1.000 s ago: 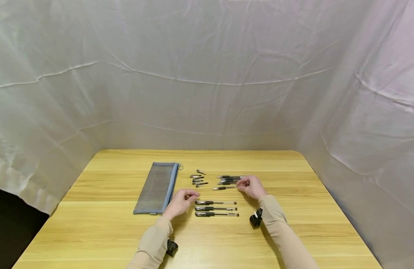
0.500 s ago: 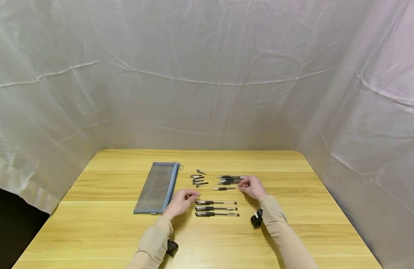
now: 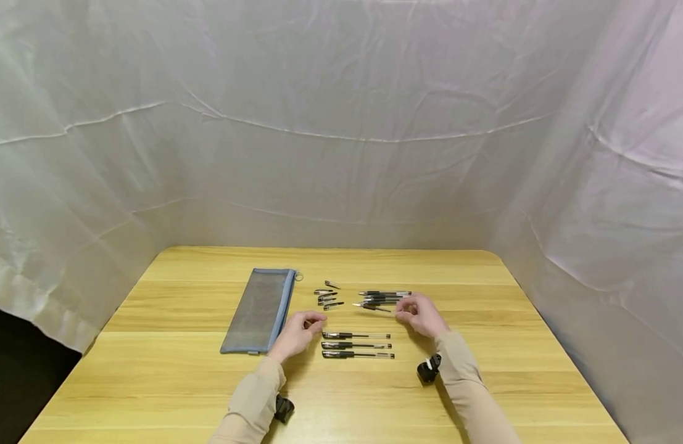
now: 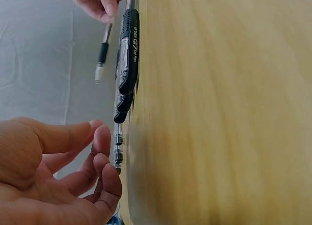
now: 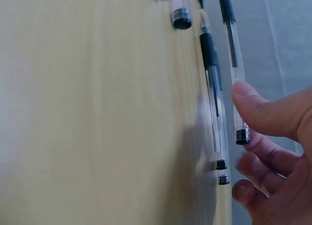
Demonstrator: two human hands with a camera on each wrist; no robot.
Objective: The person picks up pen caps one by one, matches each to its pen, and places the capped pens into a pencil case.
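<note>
The right hand (image 3: pixel 421 315) pinches an uncapped pen (image 5: pixel 235 59) beside the far pens (image 3: pixel 381 293); the left hand (image 3: pixel 297 333), loosely curled, is left of three capped pens (image 3: pixel 342 345).

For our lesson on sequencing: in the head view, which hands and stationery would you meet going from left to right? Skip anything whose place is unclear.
Blue pouch → left hand → pen caps → uncapped pens → right hand.

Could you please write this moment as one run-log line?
right hand: pinches uncapped gel pen, raised above table | left hand: holds nothing, beside three capped gel pens | mesh zip pouch: lies flat
</note>
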